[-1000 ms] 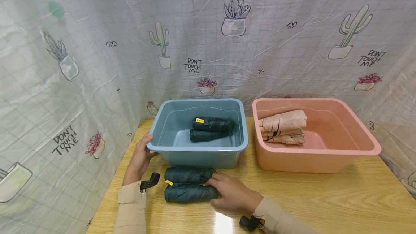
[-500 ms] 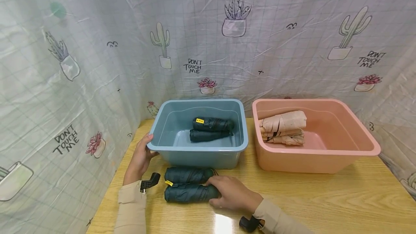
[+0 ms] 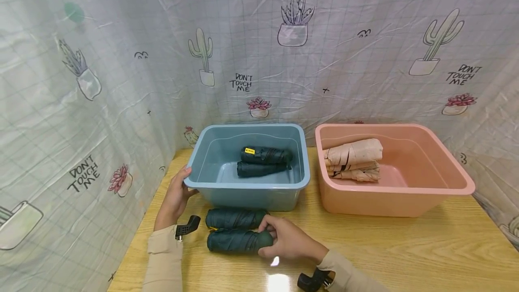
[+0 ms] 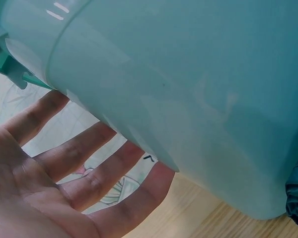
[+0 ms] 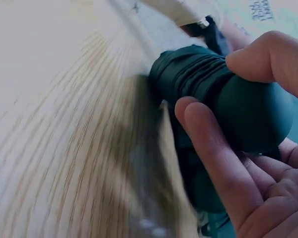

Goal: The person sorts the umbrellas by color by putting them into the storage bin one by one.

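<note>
My right hand (image 3: 289,239) pinches the rounded end of a dark green folded umbrella (image 3: 233,241) on the table in front of the blue bin (image 3: 247,197). In the right wrist view, thumb and fingers (image 5: 213,148) are on either side of the smooth handle cap (image 5: 258,114). Right behind it lies a second dark green umbrella (image 3: 231,218), against the bin's front. My left hand (image 3: 176,197) holds the bin's near left corner, one digit over the rim and another below it. Its fingertips (image 4: 161,178) meet the outer wall in the left wrist view.
Inside the blue bin lie two dark umbrellas (image 3: 265,154), one with a yellow tag (image 3: 249,151). To its right stands a pink bin (image 3: 377,202) holding several beige folded umbrellas (image 3: 354,152). A cactus-print curtain (image 3: 259,48) hangs behind the wooden table (image 3: 397,251).
My right hand's grip on the front umbrella's rounded end has become clearer, and that umbrella has shifted and turned slightly, its yellow tag now mostly out of sight. The left hand stays put.
</note>
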Available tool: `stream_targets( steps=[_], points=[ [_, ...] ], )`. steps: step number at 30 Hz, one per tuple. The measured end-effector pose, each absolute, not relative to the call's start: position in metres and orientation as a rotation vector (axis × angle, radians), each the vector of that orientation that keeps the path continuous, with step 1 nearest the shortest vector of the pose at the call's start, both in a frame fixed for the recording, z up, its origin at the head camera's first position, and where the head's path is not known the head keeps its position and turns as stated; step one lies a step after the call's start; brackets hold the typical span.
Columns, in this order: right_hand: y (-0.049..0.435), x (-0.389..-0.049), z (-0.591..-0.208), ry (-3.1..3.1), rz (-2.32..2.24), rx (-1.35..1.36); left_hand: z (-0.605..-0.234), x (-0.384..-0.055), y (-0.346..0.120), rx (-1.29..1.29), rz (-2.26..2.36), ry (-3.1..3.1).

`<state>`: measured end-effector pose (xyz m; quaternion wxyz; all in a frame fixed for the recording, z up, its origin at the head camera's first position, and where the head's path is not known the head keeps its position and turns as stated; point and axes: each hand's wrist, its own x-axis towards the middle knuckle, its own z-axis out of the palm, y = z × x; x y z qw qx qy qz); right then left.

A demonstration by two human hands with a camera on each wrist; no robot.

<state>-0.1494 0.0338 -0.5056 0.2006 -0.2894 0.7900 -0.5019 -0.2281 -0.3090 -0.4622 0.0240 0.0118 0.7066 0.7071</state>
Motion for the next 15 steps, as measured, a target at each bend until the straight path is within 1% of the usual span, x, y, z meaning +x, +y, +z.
stream_targets(
  steps=[6, 15],
  points=[
    [0.033, -0.149, -0.502, 2.076, -1.518, -0.764, -0.463, -0.228, -0.309, 0.046, 2.202, 2.183],
    [0.033, -0.147, -0.495, 1.89, -1.736, -0.575, -0.464, -0.229, -0.308, 0.043, 2.219, 2.173]
  ],
)
